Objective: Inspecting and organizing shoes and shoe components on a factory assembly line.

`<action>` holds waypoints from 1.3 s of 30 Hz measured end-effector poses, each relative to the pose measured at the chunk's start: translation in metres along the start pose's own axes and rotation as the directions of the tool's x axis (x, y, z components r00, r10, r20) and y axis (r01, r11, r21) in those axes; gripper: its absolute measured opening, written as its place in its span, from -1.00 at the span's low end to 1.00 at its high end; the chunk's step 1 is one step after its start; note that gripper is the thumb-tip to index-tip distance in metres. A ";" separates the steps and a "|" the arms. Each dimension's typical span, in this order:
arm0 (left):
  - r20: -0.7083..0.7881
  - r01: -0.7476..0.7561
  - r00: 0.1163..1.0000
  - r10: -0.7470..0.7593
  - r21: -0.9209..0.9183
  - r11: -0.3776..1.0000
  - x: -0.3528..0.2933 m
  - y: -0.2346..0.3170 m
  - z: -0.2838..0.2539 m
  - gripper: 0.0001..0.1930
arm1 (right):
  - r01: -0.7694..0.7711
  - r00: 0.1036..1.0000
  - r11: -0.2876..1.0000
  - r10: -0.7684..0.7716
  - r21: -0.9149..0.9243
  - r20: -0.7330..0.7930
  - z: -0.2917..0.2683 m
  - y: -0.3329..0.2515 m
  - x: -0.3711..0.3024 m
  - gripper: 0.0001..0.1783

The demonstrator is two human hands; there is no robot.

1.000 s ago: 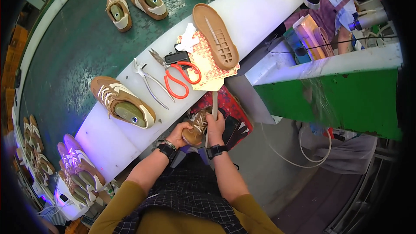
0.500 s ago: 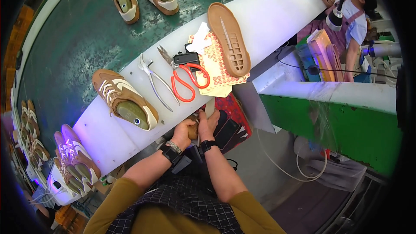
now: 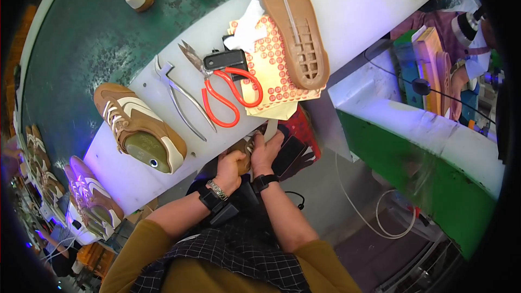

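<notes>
My left hand (image 3: 230, 170) is closed around a brown shoe (image 3: 242, 147) held low, just beneath the near edge of the bench. My right hand (image 3: 265, 153) grips the same shoe from the other side, and a pale flat strip (image 3: 271, 129) sticks up beside its fingers. Much of the shoe is hidden by both hands. On the bench above them lie silver pincers (image 3: 183, 97) and red-handled scissors (image 3: 220, 89). Left of these rests a brown-and-cream sneaker (image 3: 142, 127) with a green last inside.
A tan rubber sole (image 3: 297, 32) lies over yellow sheets with red dots (image 3: 268, 76), next to a black device (image 3: 223, 60). More sneakers stand on the green surface (image 3: 76, 48) and at the bench's left end. A green-sided beam (image 3: 401, 173) borders the right; a person sits beyond.
My view has shifted, so the bench items appear larger and the far sneakers sit closer to the top edge. Both hands keep hold of the shoe.
</notes>
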State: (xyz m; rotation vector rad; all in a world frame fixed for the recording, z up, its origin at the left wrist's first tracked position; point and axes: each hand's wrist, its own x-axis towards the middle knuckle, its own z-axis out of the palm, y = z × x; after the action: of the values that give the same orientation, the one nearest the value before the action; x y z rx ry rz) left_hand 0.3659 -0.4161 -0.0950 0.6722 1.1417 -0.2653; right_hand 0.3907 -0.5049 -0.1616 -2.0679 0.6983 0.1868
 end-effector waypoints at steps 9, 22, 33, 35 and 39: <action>0.076 -0.164 0.984 0.160 0.059 0.985 0.014 -0.019 -0.012 -0.48 | 0.043 0.997 0.998 -0.045 -0.039 -0.070 0.001 0.005 0.009 -0.49; 0.078 -0.140 0.988 0.134 0.087 0.986 0.017 -0.018 -0.005 -0.48 | -0.028 1.000 1.000 0.028 -0.007 0.012 -0.009 -0.006 -0.020 -0.44; 0.046 -0.132 0.991 0.128 0.103 0.986 -0.002 -0.012 0.004 -0.47 | -0.070 0.997 0.994 0.066 0.084 0.050 -0.006 0.005 -0.013 -0.38; 0.038 -0.137 0.990 0.133 0.126 0.983 -0.002 -0.014 0.002 -0.47 | 0.026 0.998 0.995 -0.021 0.094 -0.059 -0.006 0.007 -0.017 -0.47; 0.029 -0.170 0.985 0.167 0.159 0.972 -0.001 -0.012 0.000 -0.46 | 0.007 0.999 0.995 -0.002 0.104 -0.048 -0.007 0.002 -0.015 -0.44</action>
State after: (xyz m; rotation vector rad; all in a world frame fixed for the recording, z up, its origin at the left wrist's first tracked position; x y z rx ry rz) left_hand 0.3592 -0.4260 -0.0982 0.9042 1.0484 -0.2191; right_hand 0.3762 -0.5059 -0.1535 -1.9801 0.7173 0.0963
